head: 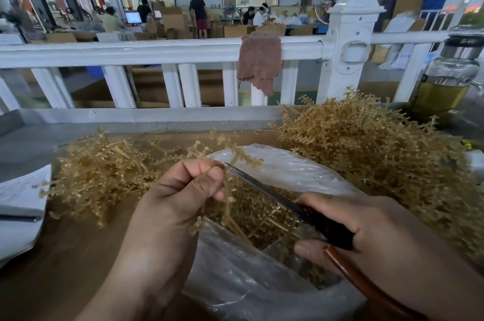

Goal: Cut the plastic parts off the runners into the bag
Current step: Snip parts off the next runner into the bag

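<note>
Tan plastic runner (235, 157) pinched in your left fingers (207, 171); right fingers (327, 203) grip a dark-handled steel blade (262, 184) (over the clear plastic bag (288, 171)).

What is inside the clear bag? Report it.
The clear bag holds loose tan plastic parts; deeper contents are hidden behind its crumpled front wall and the right hand.

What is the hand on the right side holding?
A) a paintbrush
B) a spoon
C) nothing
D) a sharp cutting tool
D: the right hand grips a dark-handled cutter, and its pointed metal blade reaches toward the runner pinched in the left hand above the clear bag.
</note>
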Action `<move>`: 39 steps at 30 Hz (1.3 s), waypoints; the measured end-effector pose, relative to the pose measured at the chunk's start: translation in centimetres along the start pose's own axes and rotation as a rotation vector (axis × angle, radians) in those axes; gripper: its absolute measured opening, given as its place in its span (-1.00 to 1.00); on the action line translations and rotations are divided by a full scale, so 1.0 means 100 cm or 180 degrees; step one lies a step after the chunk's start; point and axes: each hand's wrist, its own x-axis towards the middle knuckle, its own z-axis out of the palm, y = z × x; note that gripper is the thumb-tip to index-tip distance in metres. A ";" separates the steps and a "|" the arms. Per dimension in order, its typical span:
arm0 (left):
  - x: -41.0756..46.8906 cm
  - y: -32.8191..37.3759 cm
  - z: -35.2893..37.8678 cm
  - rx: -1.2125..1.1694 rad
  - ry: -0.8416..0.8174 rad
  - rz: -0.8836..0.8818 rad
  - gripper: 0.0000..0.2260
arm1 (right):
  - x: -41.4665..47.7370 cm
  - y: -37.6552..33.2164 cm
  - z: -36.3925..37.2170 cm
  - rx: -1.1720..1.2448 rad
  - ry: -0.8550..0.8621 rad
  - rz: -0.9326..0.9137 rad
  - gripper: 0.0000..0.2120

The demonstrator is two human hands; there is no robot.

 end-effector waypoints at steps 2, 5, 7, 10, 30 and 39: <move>0.000 0.000 0.001 -0.0010 0.0034 0.0012 -0.89 | -0.001 -0.001 -0.001 -0.0013 -0.0007 0.0043 -0.43; 0.000 0.000 0.000 -0.0048 0.0063 0.0024 -0.90 | -0.002 -0.002 -0.001 -0.0065 -0.0050 0.0051 -0.43; 0.000 -0.001 0.000 -0.0053 0.0060 0.0032 -0.89 | -0.002 -0.002 -0.001 -0.0098 -0.0038 0.0054 -0.46; 0.000 -0.001 0.000 0.0073 0.0036 0.0054 -0.87 | -0.002 -0.004 0.000 -0.0176 0.0048 0.0066 -0.44; -0.002 -0.007 0.002 0.0376 0.0193 0.0329 -0.84 | -0.005 -0.005 0.002 -0.0358 0.0293 -0.0056 -0.47; -0.003 -0.006 0.006 0.0345 0.0282 0.0269 -0.86 | -0.003 -0.003 0.005 -0.0399 0.0503 -0.0190 -0.49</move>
